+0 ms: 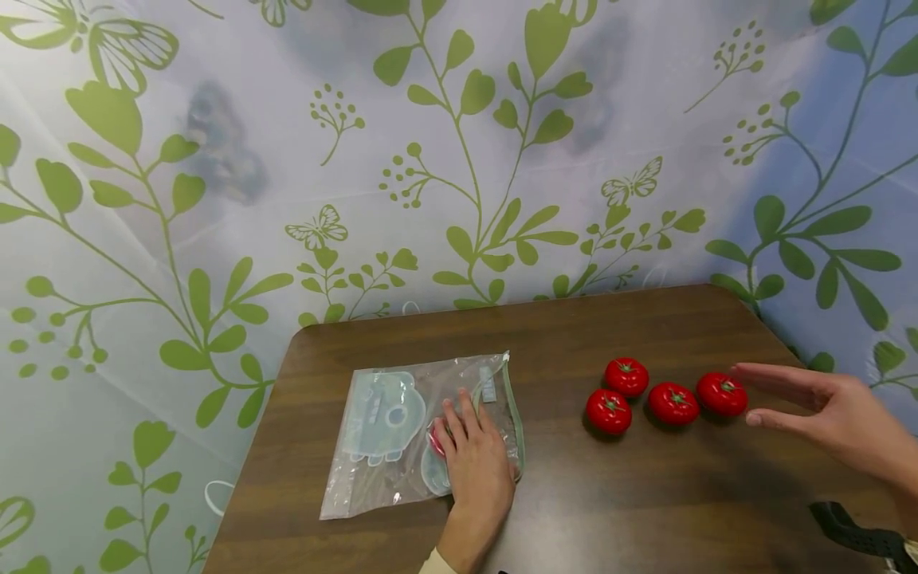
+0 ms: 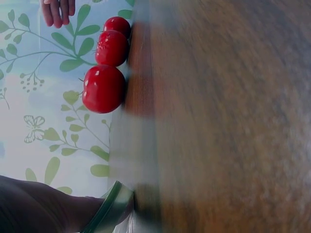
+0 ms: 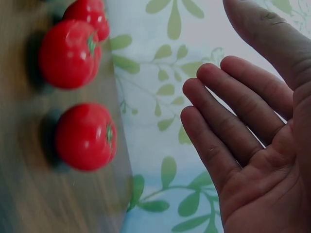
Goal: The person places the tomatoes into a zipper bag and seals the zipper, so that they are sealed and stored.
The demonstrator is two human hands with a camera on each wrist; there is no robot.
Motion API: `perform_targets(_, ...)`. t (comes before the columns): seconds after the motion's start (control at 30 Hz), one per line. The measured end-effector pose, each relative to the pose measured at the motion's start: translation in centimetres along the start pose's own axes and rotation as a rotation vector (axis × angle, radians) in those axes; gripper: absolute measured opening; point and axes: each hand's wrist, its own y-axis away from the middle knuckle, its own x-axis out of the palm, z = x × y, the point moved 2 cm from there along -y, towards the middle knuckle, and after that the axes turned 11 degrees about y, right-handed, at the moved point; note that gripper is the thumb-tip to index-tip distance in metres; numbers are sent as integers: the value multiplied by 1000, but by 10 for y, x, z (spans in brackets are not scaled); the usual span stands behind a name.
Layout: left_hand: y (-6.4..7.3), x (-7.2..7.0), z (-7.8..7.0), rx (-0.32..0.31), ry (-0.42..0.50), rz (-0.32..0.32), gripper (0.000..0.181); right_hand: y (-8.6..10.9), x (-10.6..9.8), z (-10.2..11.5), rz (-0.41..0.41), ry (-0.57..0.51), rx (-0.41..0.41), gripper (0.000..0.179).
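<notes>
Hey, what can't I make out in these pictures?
Head view: the red thing in the bag, mostly covered by the left hand.
Head view: any lettering on the bag, too small to read.
Head view: the table, its near edge cut off by the bottom edge.
Right wrist view: part of the right hand, cut off by the right edge.

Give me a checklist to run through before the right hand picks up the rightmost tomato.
1. Right hand unloaded, fingers extended: ok.
2. Right hand beside the rightmost tomato: ok.
3. Grip closed on that tomato: not ok; the right hand holds nothing yet.
4. Left hand resting on the clear bag: ok.
5. Bag's green edge open to let a tomato in: cannot tell.
6. Other three tomatoes bagged: not ok; they sit on the table.
</notes>
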Motion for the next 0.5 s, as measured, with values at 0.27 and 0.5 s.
perform_targets(0.27,1,0,-1,3,4,3,119,15,-6,-29,-68,-102,-8,71)
perform_targets(0.5,1,0,0,13,16,-11,120,21,-7,-46,-84,-105,83,67)
